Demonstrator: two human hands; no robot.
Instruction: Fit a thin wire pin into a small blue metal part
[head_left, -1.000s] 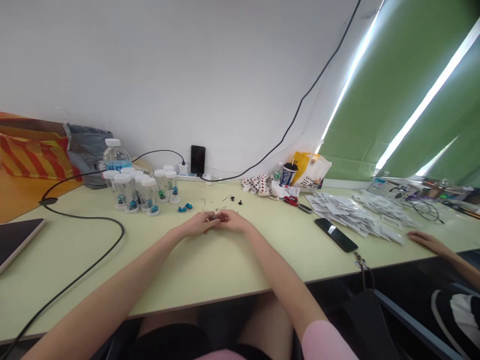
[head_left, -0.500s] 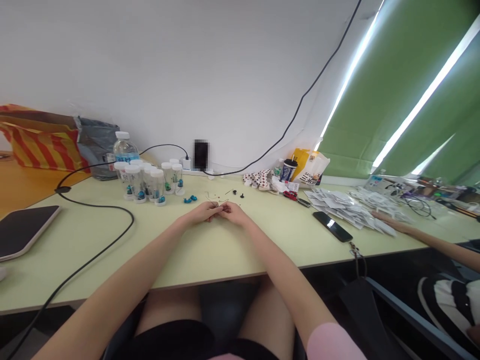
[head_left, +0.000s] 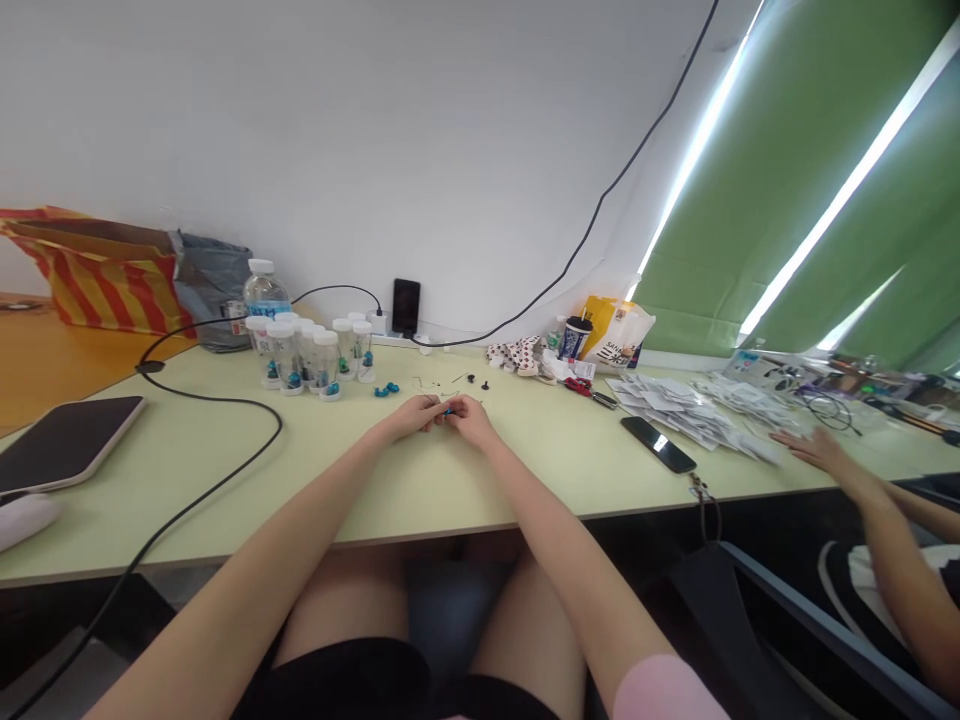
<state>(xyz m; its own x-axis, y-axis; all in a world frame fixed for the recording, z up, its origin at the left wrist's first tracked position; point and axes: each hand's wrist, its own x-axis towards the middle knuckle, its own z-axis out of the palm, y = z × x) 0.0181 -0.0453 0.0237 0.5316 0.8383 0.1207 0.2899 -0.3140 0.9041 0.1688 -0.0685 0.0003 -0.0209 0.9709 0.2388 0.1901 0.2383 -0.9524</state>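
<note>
**Small blue piece now showing between the fingertips**

Shifted slightly farther up the tabletop (head_left: 465, 490) since a second ago, with a blue speck newly visible. Left hand (head_left: 415, 413) and right hand (head_left: 463, 417) pinched together on the tiny blue piece (head_left: 448, 410), both grips nearly closed around it. Nearby: clear, white-capped plastic vials (head_left: 315, 360), loose glossy blue beads (head_left: 387, 389), thin wire bits.

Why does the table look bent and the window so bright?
In the head view, the wide lens curves the table's front edge and stretches the arms near the bottom; daylight through gaps in the green blinds burns out to white stripes; the left hand and right hand are far off and small, so the blue bit between their fingers is too tiny to identify.
</note>
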